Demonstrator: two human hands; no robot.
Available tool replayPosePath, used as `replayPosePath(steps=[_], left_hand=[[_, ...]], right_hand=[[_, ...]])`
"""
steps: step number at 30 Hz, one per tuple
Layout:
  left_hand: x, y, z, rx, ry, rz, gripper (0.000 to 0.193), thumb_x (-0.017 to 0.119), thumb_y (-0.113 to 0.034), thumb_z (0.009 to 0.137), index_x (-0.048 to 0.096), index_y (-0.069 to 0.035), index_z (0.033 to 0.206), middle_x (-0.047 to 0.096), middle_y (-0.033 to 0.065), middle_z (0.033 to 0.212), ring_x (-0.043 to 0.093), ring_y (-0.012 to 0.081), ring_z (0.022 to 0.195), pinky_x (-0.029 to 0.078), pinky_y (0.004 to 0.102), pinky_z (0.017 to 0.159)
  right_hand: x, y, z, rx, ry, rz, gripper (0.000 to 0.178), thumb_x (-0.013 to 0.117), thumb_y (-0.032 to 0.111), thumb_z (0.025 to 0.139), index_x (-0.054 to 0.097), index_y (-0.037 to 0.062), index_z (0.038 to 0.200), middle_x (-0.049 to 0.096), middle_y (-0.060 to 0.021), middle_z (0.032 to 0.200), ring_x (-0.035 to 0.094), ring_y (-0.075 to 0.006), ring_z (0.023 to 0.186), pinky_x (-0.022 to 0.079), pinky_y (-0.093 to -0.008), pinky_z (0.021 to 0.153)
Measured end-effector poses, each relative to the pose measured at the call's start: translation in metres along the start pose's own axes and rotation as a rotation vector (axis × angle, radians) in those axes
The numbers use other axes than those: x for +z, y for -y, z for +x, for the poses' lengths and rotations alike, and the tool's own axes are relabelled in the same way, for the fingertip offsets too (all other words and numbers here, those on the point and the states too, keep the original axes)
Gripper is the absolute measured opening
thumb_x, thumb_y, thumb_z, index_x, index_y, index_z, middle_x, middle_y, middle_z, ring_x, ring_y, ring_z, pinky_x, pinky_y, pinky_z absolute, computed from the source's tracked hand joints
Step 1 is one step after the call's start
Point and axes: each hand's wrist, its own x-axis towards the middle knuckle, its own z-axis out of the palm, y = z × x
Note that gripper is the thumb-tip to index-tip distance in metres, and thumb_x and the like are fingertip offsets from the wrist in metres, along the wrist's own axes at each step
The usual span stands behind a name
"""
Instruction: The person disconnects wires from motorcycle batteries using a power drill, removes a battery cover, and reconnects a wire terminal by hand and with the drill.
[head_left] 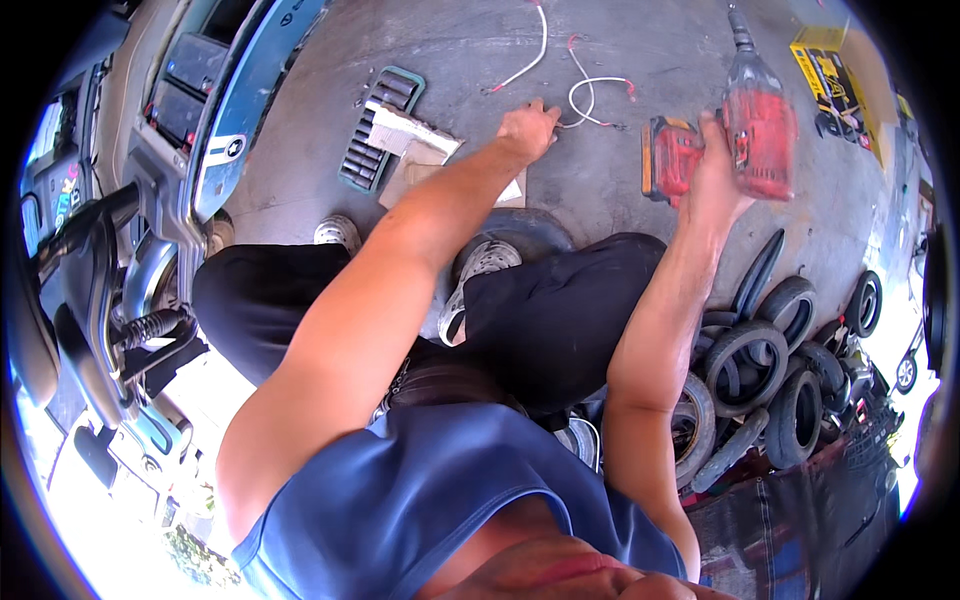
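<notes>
The right hand (713, 168) is wrapped round the grip of a red cordless wrench (766, 140) at the far right, between body and battery (670, 160), probably to balance its weight; its nose points away; the left hand (530, 130) is low over the floor (610, 205), fingers curled beside a looped white cable (592, 92); whether they pinch its end I cannot tell; sockets stand ranked in a tray (372, 150) at left, likely for easy picking; both arms reach forward, the left slanting rightward.
</notes>
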Motion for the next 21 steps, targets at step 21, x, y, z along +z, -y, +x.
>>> replayPosePath(steps=[21], left_hand=[[-0.334,-0.025,-0.067,0.194,-0.105,-1.171,0.020,0.075,-0.022,0.093,0.074,-0.002,0.094,0.068,0.0031,0.079,0.063,0.0120,0.069,0.054,0.0305,0.063]], right_hand=[[0.008,0.025,-0.013,0.041,-0.139,0.215,0.057,0.076,-0.007,0.082,0.055,0.0020,0.133,0.062,-0.0080,0.117,0.062,-0.0209,0.103,0.053,-0.0388,0.090]])
